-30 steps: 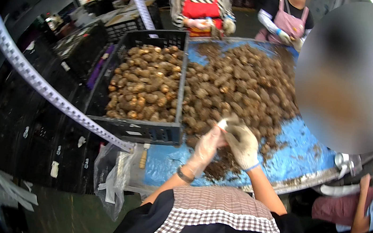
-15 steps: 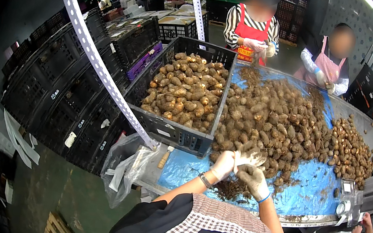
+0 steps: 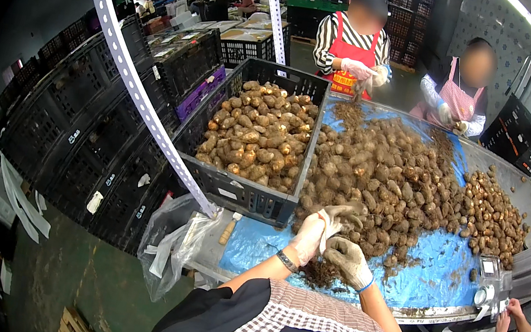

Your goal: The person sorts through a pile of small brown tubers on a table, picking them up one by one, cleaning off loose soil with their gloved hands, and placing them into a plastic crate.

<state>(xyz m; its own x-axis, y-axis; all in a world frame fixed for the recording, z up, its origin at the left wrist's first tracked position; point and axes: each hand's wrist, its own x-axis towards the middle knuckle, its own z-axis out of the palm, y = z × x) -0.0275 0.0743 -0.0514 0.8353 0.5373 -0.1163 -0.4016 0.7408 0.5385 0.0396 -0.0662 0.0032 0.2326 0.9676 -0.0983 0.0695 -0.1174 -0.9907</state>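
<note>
My left hand [image 3: 314, 232], in a pale glove with soiled fingers, is over the near edge of a heap of brown, hairy taro corms [image 3: 379, 175]. Its fingers curve to the right; what they hold cannot be made out. Close beside it, lower and to the right, my right hand [image 3: 348, 262] wears a dirty glove with a blue cuff. Its fingers are curled in, and anything within them is hidden. Below both hands, dark root scraps [image 3: 321, 274] lie on blue plastic sheeting [image 3: 427, 270].
A black crate [image 3: 234, 192] of cleaner corms stands left of the heap. A wooden-handled tool [image 3: 228, 230] and a clear plastic bag [image 3: 162, 247] are near the left table edge. Smaller corms [image 3: 493, 215] lie right. Two co-workers [image 3: 356, 50] stand opposite; another person's hands [image 3: 509, 316] are lower right.
My hands have drawn slightly apart, the left one a little up and to the left of the right one. The whole view has shifted slightly.
</note>
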